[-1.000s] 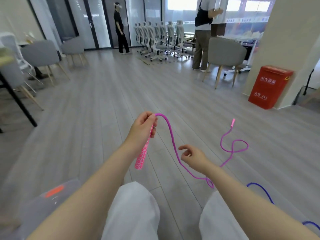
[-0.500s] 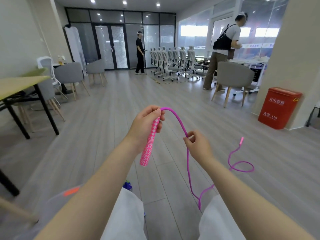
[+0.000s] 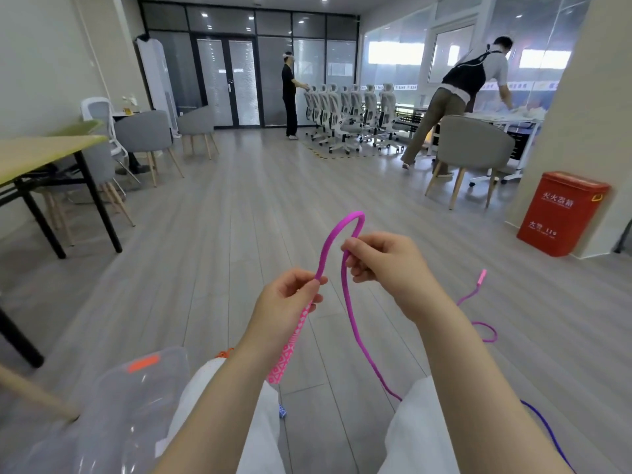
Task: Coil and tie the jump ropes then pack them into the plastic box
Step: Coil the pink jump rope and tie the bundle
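1. Coiling the first rope is the step we judge to be in hand: our left hand [image 3: 285,299] has its grip closed around the top of the pink patterned handle [image 3: 290,347] of the bright magenta jump rope [image 3: 352,323], thumb and forefinger pinching where the cord leaves the handle.
2. Our right hand [image 3: 383,265] pinches the same cord just beside the left, fingers curled, so that a short arch of rope stands up between the two hands.
3. From the right hand the cord drops between our knees, runs across the grey wooden floor [image 3: 239,234] and ends at the second pink handle [image 3: 481,278], well apart from us.
4. A dark blue-purple rope [image 3: 547,432] lies on the floor by our right leg, untouched.
5. The clear plastic box with an orange latch [image 3: 143,381] sits just beside our left knee; we cannot tell what it holds.
6. Next, we judge, the right hand must bring its pinch to the left, hand the loop over, then slide down the cord for the next loop, keeping loops even and drawing in the far handle.
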Available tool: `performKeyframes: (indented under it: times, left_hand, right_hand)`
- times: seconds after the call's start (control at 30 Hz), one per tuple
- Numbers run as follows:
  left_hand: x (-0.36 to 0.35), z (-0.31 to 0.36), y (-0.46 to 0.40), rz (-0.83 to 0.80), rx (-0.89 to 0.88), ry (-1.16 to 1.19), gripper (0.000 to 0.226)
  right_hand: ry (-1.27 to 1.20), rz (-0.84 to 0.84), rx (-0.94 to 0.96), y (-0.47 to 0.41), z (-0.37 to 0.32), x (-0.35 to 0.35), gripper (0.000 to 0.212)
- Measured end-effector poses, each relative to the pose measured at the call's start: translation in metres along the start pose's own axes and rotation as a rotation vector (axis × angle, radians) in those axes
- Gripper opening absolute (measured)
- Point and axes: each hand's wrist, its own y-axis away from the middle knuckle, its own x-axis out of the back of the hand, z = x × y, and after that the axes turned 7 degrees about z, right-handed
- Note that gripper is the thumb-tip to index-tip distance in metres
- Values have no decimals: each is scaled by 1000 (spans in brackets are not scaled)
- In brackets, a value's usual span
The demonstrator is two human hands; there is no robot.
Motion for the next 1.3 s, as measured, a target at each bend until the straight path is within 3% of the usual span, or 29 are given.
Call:
performKeyframes:
  times: [0.3, 0.63, 0.77, 0.8, 0.93, 1.17, 1.3]
  left_hand:
    - [-19, -15, 6, -67, 55, 9, 22]
    - [-23, -30, 0, -244, 26, -101, 27]
    - [-21, -35, -4, -136, 47, -83, 29]
    - [-20, -36, -5, -92, 67, -31, 30]
    - [-16, -38, -9, 43, 106, 181, 30]
    - [-12, -38, -5, 48, 107, 167, 31]
    - [-12, -39, -5, 44, 116, 161, 33]
  right_hand:
    - [66, -51, -101, 11, 11, -13, 18]
    - [164, -117, -91, 13, 20, -11, 15]
    - [130, 7, -62, 16, 36, -12, 3]
    - [157, 14, -58, 18, 44, -11, 8]
    - [490, -256, -76, 32, 71, -15, 18]
    - [851, -91, 105, 41, 89, -36, 30]
    - [841, -188, 95, 41, 90, -34, 26]
